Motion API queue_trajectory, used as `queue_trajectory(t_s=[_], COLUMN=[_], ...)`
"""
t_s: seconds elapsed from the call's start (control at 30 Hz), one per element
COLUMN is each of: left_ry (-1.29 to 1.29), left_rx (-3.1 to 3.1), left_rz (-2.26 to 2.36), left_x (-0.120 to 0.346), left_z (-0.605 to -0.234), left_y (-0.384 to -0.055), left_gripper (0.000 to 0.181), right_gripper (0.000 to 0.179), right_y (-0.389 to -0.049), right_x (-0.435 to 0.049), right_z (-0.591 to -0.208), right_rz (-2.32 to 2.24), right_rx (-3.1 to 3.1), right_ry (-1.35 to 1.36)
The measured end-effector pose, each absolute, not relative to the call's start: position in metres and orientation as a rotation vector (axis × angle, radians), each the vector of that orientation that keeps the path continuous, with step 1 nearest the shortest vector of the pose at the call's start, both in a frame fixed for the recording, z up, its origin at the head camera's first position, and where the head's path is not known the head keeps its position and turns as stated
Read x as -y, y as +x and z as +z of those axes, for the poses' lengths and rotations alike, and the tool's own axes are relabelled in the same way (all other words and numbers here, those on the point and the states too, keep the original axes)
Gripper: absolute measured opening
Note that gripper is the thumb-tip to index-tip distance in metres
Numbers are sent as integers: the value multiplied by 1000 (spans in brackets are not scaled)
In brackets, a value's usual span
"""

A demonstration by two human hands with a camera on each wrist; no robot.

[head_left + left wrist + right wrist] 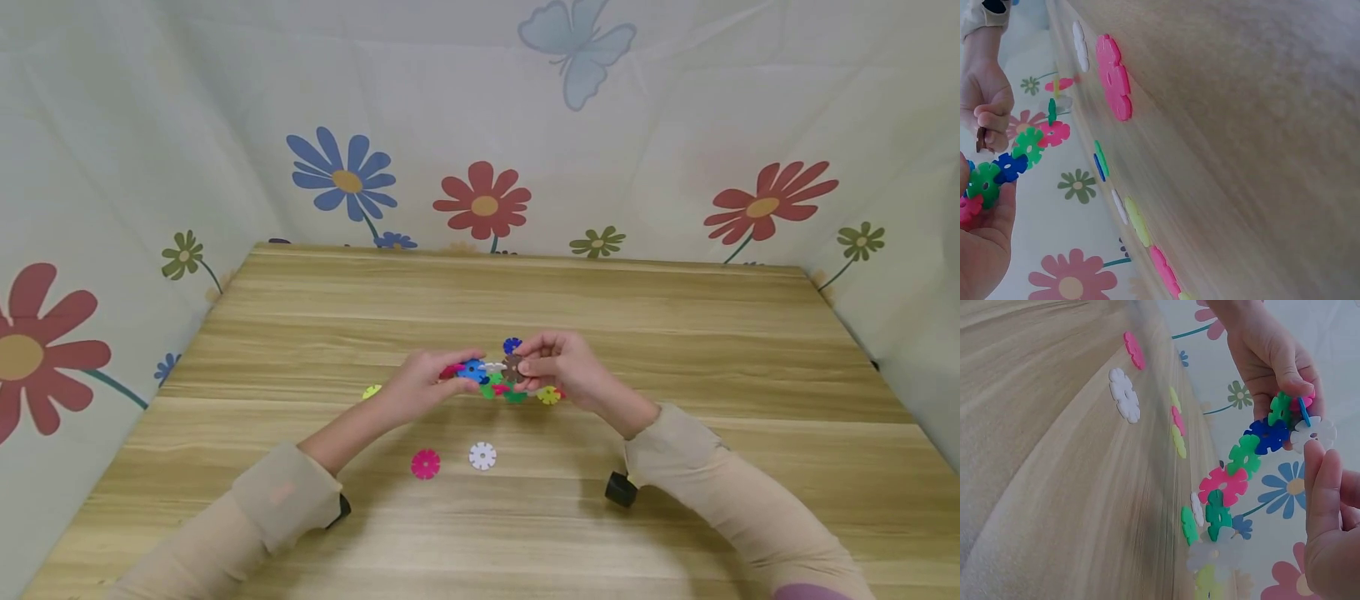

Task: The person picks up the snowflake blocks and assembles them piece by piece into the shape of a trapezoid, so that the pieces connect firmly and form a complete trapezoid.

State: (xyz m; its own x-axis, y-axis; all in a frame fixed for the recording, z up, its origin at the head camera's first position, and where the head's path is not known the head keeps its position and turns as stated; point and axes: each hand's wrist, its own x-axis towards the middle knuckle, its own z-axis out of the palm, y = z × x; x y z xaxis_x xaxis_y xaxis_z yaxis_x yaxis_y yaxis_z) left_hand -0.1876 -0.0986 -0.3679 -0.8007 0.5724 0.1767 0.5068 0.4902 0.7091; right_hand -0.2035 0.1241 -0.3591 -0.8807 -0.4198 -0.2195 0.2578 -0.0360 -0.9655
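Note:
My left hand (420,385) grips one end of a chain of interlocking notched plastic discs, thumb on one side and fingers on the other. A light blue disc (471,371) and a white disc (1314,435) join at that held end. From there the chain hangs on through a dark blue disc (1266,435), a green disc (1245,454), a pink disc (1223,485) and others toward a yellow one. Between thumb and fingers, my right hand (566,367) pinches a brown disc (512,367), right at the white disc in the head view.
On the wooden table (540,533), a loose pink disc (425,464) and a loose white disc (482,456) lie nearer me. Several more loose discs lie beyond the hands, including a yellow one (371,391). A flowered cloth (637,192) hangs behind the table.

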Motion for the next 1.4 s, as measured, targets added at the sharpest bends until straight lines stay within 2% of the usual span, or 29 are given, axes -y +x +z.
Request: queue_trajectory(t_s=[0.2, 0.4, 0.87, 1.13, 1.4], left_ry=[1036, 996, 1111, 957, 924], left_rx=[-2647, -2672, -2725, -2643, -2629], left_rz=[1181, 1148, 1168, 1165, 1113], left_x=[97, 99, 102, 119, 129], left_z=[-367, -365, -367, -365, -363], left_y=[-187, -188, -191, -197, -198], left_gripper=[41, 41, 29, 25, 24], right_gripper=[15, 10, 23, 29, 30], right_y=[-202, -201, -200, -225, -255], right_x=[-122, -119, -110, -120, -123], right_z=[-359, -359, -356, -357, -373], right_rz=[-1982, -1973, -1841, -1683, -1423], right_rx=[-1759, -1774, -1845, -2017, -2235], right_ry=[-184, -165, -207, -248, -308])
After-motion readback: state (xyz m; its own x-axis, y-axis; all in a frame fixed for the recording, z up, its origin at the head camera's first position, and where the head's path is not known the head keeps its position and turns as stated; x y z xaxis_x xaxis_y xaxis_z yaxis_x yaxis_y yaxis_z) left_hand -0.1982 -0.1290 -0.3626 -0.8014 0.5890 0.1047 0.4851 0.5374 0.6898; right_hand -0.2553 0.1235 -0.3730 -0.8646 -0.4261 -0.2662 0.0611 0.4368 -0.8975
